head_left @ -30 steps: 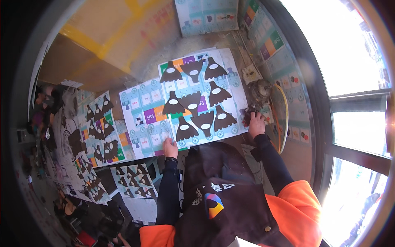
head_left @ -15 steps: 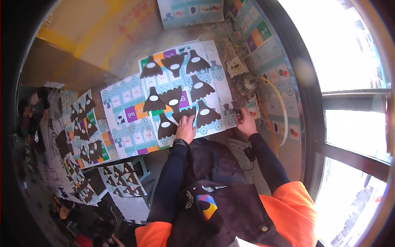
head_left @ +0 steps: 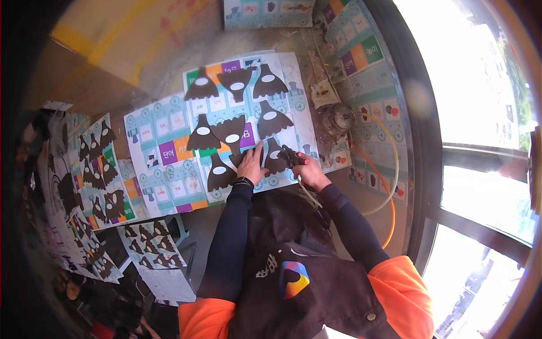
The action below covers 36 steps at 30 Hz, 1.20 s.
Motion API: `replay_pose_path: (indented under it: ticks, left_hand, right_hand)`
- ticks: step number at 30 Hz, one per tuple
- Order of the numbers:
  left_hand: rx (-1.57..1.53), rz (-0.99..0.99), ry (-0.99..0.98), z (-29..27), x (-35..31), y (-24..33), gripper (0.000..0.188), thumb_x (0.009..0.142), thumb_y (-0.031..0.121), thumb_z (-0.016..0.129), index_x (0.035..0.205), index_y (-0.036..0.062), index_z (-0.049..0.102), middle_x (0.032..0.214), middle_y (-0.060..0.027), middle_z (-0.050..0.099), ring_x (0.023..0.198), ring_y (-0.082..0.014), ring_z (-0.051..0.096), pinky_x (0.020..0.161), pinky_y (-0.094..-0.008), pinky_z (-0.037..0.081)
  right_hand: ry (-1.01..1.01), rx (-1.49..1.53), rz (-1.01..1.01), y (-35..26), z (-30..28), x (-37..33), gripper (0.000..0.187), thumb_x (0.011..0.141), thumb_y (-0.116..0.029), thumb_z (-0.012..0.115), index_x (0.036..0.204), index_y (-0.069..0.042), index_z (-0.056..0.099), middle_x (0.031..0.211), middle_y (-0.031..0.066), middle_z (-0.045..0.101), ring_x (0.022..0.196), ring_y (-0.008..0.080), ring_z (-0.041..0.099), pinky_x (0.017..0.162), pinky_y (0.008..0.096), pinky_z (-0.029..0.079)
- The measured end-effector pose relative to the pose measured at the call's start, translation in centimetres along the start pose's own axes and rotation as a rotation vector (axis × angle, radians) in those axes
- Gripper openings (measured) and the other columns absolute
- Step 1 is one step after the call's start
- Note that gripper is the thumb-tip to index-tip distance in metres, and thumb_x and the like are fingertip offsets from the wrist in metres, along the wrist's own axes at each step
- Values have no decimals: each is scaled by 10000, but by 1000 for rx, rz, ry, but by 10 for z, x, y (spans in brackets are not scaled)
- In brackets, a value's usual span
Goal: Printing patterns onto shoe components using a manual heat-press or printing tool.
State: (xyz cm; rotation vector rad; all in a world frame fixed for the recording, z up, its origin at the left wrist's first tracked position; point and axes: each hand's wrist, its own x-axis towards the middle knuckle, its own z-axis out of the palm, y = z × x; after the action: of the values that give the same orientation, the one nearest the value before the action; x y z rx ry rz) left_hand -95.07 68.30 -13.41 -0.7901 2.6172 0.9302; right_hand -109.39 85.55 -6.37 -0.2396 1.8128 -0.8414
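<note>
My left hand (head_left: pixel 252 167) lies with fingers spread on a dark fan-shaped cutout, pressing it to a printed sheet (head_left: pixel 197 175). Much of that cutout is hidden under the hand. In my right hand (head_left: pixel 312 175) is a dark spray gun (head_left: pixel 288 156) with red parts, a pale hose running down from it. Its front end is over a scalloped dark cutout (head_left: pixel 273 160) at the sheet's near edge. Several similar cutouts with white ovals, such as one dark cutout (head_left: pixel 274 120), are spread in rows across the sheet.
Right of the sheets stands a grimy metal pot (head_left: pixel 340 117), with a yellowish hose (head_left: pixel 392 150) and an orange hose (head_left: pixel 386 189) nearby. A window frame (head_left: pixel 435 186) borders the right side. At left, more sheets with dark cutouts (head_left: pixel 152 243) sit lower down, beside a cardboard surface (head_left: pixel 135 34).
My right hand has come left from beside the sheet's right edge, bringing the spray gun over the cutouts. My left hand's fingers have spread wider on the cutout.
</note>
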Motion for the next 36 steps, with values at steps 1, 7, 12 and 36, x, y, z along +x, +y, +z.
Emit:
replay_pose_path:
  ticks: [1,7,12,36]
  left_hand:
    - [3,1,18,1,-1,0,1019,701,162,837,1522,191,233,1241,-177,501,1192,-366,518,995,-432,445]
    - [44,17,-37,-5,-1,4,996,714,166,825,1524,189,246,1150,-157,495,1143,-354,530,961,-437,452]
    - [25,4,-29,-6,-1,8,984,719,163,816,1524,188,250,1163,-153,487,1155,-349,522,966,-438,453]
    - [22,9,-15,-3,-5,10,1011,717,171,823,1533,199,228,1149,-151,497,1143,-346,530,967,-430,454]
  right_hand:
    - [-2,-5,2,1,2,2,299,773,-87,597,1058,2,610,811,125,660,718,219,652,564,350,533]
    - [88,-72,-116,4,4,9,255,800,-120,567,1017,10,601,734,147,639,649,252,636,635,370,492]
    - [-58,-24,-77,17,1,9,232,790,-126,572,971,13,608,719,159,631,684,262,622,635,372,475]
    - [52,15,-124,40,5,5,299,780,-131,559,1037,13,608,764,165,637,698,263,620,667,375,487]
